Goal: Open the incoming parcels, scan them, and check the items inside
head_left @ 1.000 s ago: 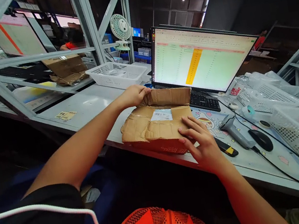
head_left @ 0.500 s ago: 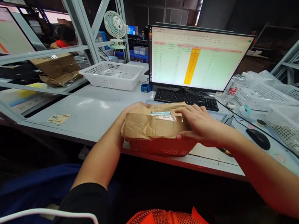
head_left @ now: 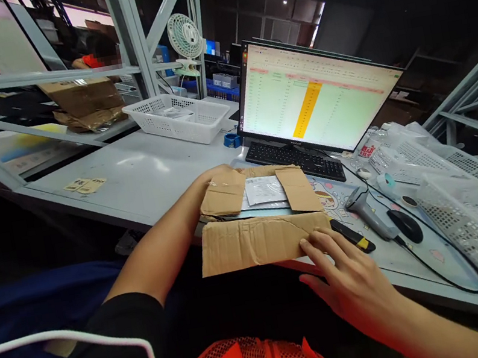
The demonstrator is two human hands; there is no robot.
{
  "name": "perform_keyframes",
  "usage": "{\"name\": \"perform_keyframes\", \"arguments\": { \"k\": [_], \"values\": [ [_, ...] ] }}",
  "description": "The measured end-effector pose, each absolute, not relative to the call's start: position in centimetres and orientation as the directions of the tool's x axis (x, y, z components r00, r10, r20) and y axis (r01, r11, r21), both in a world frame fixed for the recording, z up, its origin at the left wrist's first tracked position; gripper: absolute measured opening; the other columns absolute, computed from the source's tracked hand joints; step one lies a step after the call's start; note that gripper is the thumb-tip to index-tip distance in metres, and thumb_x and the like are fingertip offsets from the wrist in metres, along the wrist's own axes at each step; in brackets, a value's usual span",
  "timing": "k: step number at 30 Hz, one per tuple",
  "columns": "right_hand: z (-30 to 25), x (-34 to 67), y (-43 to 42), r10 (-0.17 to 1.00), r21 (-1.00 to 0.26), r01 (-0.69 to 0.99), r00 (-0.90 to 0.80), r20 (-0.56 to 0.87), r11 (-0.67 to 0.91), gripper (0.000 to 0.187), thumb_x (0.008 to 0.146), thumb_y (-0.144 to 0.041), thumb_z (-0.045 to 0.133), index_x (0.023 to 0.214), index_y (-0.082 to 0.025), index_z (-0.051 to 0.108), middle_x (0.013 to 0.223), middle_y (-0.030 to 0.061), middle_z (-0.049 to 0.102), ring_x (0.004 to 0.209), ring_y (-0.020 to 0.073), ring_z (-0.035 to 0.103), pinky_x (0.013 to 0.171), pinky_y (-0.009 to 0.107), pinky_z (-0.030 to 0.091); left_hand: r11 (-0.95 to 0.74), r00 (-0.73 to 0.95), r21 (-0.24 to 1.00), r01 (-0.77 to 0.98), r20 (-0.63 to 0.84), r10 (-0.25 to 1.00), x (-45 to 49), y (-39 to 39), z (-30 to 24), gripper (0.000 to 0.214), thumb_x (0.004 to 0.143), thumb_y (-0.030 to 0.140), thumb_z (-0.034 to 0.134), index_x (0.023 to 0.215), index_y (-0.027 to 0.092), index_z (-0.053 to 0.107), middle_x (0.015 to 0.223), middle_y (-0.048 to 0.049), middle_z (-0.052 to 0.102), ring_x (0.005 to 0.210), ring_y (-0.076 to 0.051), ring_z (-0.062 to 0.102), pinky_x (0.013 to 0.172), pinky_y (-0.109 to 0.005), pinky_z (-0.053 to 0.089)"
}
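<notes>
A pale workbench [head_left: 128, 176] runs across the scene, beside a grey metal rack frame [head_left: 136, 43] at the far left. A lit monitor [head_left: 317, 95] stands tilted on its far side, showing a spreadsheet with one yellow column. The opened cardboard box [head_left: 266, 229] is at the bench's near edge, in front of the monitor, its near flap folded out towards the person and its two side flaps lying partly over the opening. On the right is a white perforated basket [head_left: 464, 239] with clear plastic about it; another white basket [head_left: 194, 130] sits far left of the monitor.

The right hand [head_left: 345, 265] has its fingers loosely bent, fingertips resting on the right corner of the near flap, thumb apart and below. The left hand [head_left: 222, 172] is at the box's far left corner; its fingers are mostly hidden behind a flap, so I cannot tell how far they are closed.

A black keyboard [head_left: 295, 161] lies below the monitor. Right of the box are a grey barcode scanner [head_left: 370, 215], a black mouse [head_left: 406, 225] and a black-and-yellow utility knife [head_left: 351, 234]. A flat white packet [head_left: 265, 190] shows inside the box.
</notes>
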State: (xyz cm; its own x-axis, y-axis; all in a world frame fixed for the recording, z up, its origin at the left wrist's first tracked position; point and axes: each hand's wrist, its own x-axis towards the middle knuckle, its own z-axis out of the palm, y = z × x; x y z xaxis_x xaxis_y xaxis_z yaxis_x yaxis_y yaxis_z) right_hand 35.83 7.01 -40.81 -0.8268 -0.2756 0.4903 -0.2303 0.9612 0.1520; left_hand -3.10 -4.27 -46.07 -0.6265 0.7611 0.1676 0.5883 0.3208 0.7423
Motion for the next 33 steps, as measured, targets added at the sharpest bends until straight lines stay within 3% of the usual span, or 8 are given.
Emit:
{"name": "perform_keyframes", "arguments": {
  "k": [2,5,7,9,12,16,24,33],
  "values": [
    [-38.5,35.7,9.0,-0.275,-0.085,-0.329,-0.883,0.381,0.94,0.031,0.107,-0.034,0.061,0.133,-0.021,0.069,0.121,0.0133,0.075,0.111,0.0286,0.07,0.091,0.04,0.06,0.334,-0.682,0.796,0.505,0.132,0.719,-3.2,-4.1,-44.9,0.04,0.087,0.057,0.066,0.085,0.017,0.075,0.081,-0.0134,0.076,0.08,-0.034,0.073,0.076,-0.047,0.061],
    [-34.0,32.6,12.6,-0.213,-0.473,-0.334,-0.932,0.292,0.815,0.029,0.11,-0.038,0.054,0.124,-0.025,0.076,0.113,0.0071,0.079,0.103,0.0218,0.075,0.089,0.032,0.06,0.223,-0.74,0.757,0.614,0.454,0.497,-2.4,-5.0,-41.4,0.046,0.098,0.059,0.053,0.097,0.017,0.071,0.099,-0.0137,0.076,0.098,-0.029,0.07,0.093,-0.041,0.057],
    [-32.2,29.1,14.2,-0.202,-0.596,-0.345,-0.934,0.295,0.725,0.031,0.109,-0.038,0.053,0.117,-0.024,0.079,0.115,0.0061,0.08,0.109,0.022,0.075,0.097,0.034,0.058,0.102,-0.608,0.615,0.782,0.716,0.343,-0.7,-6.3,-38.6,0.042,0.104,0.051,0.044,0.103,0.018,0.071,0.109,-0.0123,0.075,0.108,-0.026,0.067,0.104,-0.04,0.052],
    [-32.1,25.5,14.7,-0.276,-0.659,-0.359,-0.933,0.231,0.662,0.03,0.103,-0.031,0.054,0.113,-0.022,0.081,0.118,0.005,0.08,0.115,0.0221,0.074,0.105,0.036,0.056,-0.018,-0.376,0.428,0.904,0.812,0.447,1.5,-7.7,-36.4,0.033,0.104,0.038,0.046,0.106,0.02,0.074,0.114,-0.0101,0.075,0.114,-0.024,0.066,0.108,-0.041,0.05],
    [-33.6,21.8,14.3,-0.379,-0.657,-0.34,-0.921,0.089,0.673,0.035,0.089,-0.014,0.052,0.107,-0.02,0.082,0.114,0.0033,0.081,0.11,0.0194,0.075,0.104,0.033,0.056,-0.173,-0.031,0.324,0.93,0.538,0.843,4.7,-9.7,-35.2,0.033,0.096,0.019,0.049,0.105,0.025,0.08,0.114,-0.0053,0.079,0.111,-0.022,0.07,0.104,-0.038,0.052],
    [-34.3,21.7,14.3,-0.391,-0.494,-0.403,-0.911,0.132,0.771,0.04,0.085,-0.006,0.048,0.102,-0.021,0.082,0.104,0.0031,0.081,0.097,0.017,0.075,0.094,0.029,0.058,-0.101,0.045,0.201,0.974,0.266,0.963,6.0,-11.8,-36.0,0.034,0.093,0.015,0.053,0.103,0.03,0.082,0.119,-0.0018,0.079,0.116,-0.023,0.069,0.105,-0.036,0.05],
    [-35.6,28.6,20.6,-0.291,-0.064,-0.358,-0.839,0.46,0.932,0.053,0.089,-0.005,0.054,0.131,-0.029,0.075,0.139,0.0075,0.068,0.131,0.027,0.063,0.112,0.045,0.054,0.084,-0.103,0.059,0.995,0.644,0.758,2.4,-18.0,-37.7,0.029,0.096,0.023,0.059,0.121,0.025,0.073,0.135,-0.0077,0.07,0.126,-0.028,0.062,0.115,-0.048,0.046],
    [-44.6,27.9,22.0,0.116,-0.339,-0.284,-0.589,0.799,0.897,0.021,0.094,-0.028,0.068,0.109,-0.025,0.082,0.116,0.0094,0.08,0.109,0.0288,0.072,0.099,0.048,0.054,0.071,-0.469,0.474,0.878,0.821,0.326,1.8,-16.7,-44.3,0.02,0.084,0.038,0.072,0.091,0.021,0.063,0.112,-0.0114,0.076,0.133,-0.031,0.063,0.115,-0.051,0.052]
  ]
}}
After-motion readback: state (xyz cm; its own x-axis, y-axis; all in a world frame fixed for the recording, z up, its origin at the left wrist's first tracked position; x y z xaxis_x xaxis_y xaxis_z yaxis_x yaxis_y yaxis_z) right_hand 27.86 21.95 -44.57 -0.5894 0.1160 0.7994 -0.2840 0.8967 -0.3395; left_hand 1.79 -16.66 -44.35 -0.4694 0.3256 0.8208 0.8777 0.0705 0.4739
